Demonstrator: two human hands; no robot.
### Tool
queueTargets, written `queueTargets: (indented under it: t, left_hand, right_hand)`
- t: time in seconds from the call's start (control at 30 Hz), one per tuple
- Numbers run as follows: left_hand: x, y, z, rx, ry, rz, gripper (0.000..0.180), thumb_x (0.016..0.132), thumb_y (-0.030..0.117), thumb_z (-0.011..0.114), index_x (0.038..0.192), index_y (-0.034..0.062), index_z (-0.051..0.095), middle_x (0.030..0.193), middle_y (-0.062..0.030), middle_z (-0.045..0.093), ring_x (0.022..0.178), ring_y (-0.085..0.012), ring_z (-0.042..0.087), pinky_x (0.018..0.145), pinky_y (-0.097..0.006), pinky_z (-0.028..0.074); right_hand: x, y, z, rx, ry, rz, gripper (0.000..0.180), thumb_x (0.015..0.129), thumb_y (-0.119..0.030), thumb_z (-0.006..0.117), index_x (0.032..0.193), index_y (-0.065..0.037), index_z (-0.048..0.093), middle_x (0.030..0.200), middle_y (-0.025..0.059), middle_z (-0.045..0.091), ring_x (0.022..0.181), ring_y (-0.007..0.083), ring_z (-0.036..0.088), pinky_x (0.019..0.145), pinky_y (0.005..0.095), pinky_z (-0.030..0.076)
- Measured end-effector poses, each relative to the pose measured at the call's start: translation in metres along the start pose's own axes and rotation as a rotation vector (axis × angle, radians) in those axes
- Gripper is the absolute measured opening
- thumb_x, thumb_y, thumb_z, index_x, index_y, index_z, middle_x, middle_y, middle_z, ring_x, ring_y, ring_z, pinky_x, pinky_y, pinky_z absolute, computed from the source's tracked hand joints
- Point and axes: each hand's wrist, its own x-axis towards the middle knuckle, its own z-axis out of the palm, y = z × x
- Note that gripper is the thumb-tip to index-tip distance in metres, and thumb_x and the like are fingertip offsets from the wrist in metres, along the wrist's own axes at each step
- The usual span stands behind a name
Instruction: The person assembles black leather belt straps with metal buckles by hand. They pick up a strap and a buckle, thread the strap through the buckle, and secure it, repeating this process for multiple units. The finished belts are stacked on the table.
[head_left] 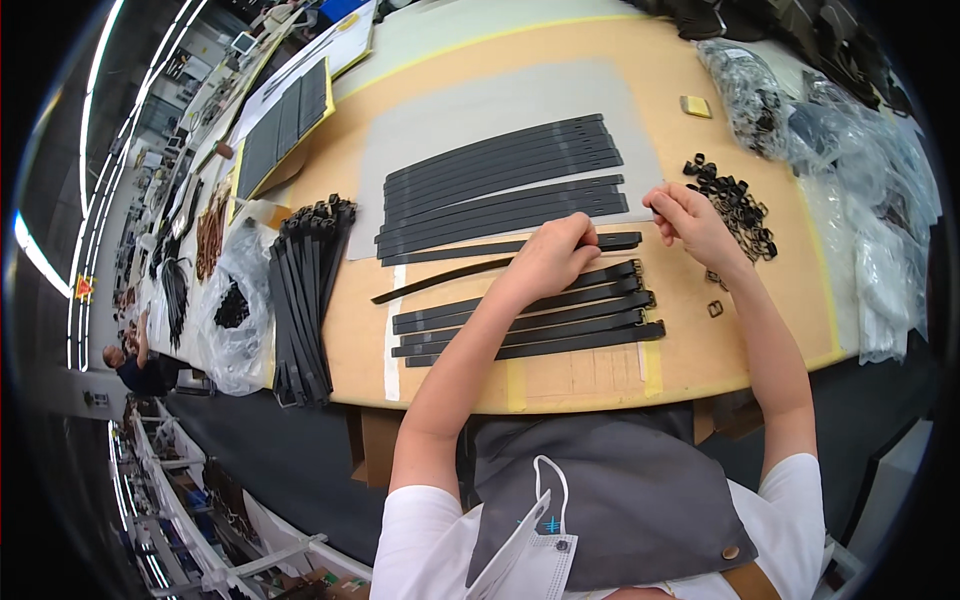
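Note:
My left hand (552, 258) is closed on a black strap (440, 281), whose far end trails to the left over the table. My right hand (698, 224) is raised beside the heap of small black loops and buckles (735, 205), thumb and fingers pinched on a small dark piece (656, 212) too small to make out fully. Just beyond the left hand, flat black straps (500, 165) lie in rows on a grey sheet (390, 140). Nearer to me, several black straps with buckles at their right ends (540, 338) lie side by side, partly under my left forearm.
A thick bundle of black straps (300, 290) hangs toward the table's front edge at left, next to a clear plastic bag (240, 310). Clear bags (870, 170) lie at right. A small yellow-edged block (696, 106) sits at the back. Another person (145, 370) is far left.

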Motion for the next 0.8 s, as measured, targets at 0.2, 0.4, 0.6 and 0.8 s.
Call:
queueTargets:
  t: [0.2, 0.4, 0.6, 0.8]
  left_hand:
    - [-0.005, 0.002, -0.001, -0.304, 0.202, 0.168, 0.023, 0.097, 0.010, 0.073, 0.116, -0.0006, 0.066, 0.095, -0.0070, 0.074, 0.085, -0.0135, 0.066, 0.078, -0.031, 0.054]
    - [-0.010, 0.002, 0.001, -0.239, 0.247, 0.216, 0.022, 0.094, 0.009, 0.078, 0.112, -0.0011, 0.070, 0.096, -0.0087, 0.076, 0.083, -0.0139, 0.068, 0.075, -0.030, 0.055]
    - [-0.017, -0.001, -0.002, -0.227, 0.234, 0.216, 0.025, 0.092, 0.008, 0.080, 0.113, -0.0011, 0.070, 0.098, -0.0107, 0.077, 0.084, -0.0145, 0.071, 0.077, -0.029, 0.057]
    - [-0.020, 0.012, 0.012, -0.329, 0.117, 0.241, 0.029, 0.091, 0.006, 0.080, 0.118, 0.0007, 0.069, 0.100, -0.0135, 0.077, 0.092, -0.0196, 0.076, 0.081, -0.031, 0.059]
  right_hand:
    - [-0.001, 0.008, 0.020, 0.042, -0.041, -0.041, 0.027, 0.108, -0.031, 0.062, 0.109, -0.004, 0.065, 0.082, -0.0023, 0.060, 0.069, 0.0053, 0.055, 0.062, 0.0222, 0.048]
    - [-0.005, 0.006, 0.028, 0.215, -0.068, -0.026, 0.024, 0.107, -0.029, 0.065, 0.112, -0.005, 0.067, 0.087, -0.0004, 0.066, 0.072, 0.0055, 0.060, 0.066, 0.0224, 0.052]
    - [-0.005, 0.000, 0.034, 0.166, -0.089, -0.020, 0.020, 0.103, -0.020, 0.071, 0.111, -0.002, 0.069, 0.091, 0.0049, 0.072, 0.076, 0.0096, 0.068, 0.070, 0.0254, 0.057]
    - [-0.014, -0.001, 0.054, 0.180, -0.252, 0.048, 0.017, 0.098, -0.016, 0.076, 0.107, -0.002, 0.071, 0.089, 0.0033, 0.074, 0.074, 0.0081, 0.069, 0.067, 0.0224, 0.056]
